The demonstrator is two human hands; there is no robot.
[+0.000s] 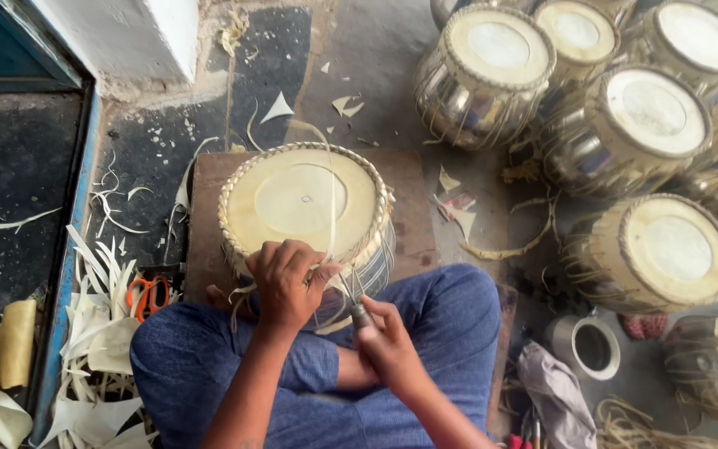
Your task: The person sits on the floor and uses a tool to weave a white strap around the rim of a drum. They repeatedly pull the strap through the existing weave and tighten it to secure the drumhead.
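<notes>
Tabla drum [305, 204] with pale hide head and braided rim sits on a wooden board [413, 191] between the seated person's knees; left hand [288, 283] clamps its near rim, right hand [388, 341] closed around a metal-tipped tool [361, 314]. Metal shell likely heavy and slick, skin delicate; grip at the rim

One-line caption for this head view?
Left hand grips lacing at the rim of a drum on a wooden board; right hand holds a metal tool.
</notes>
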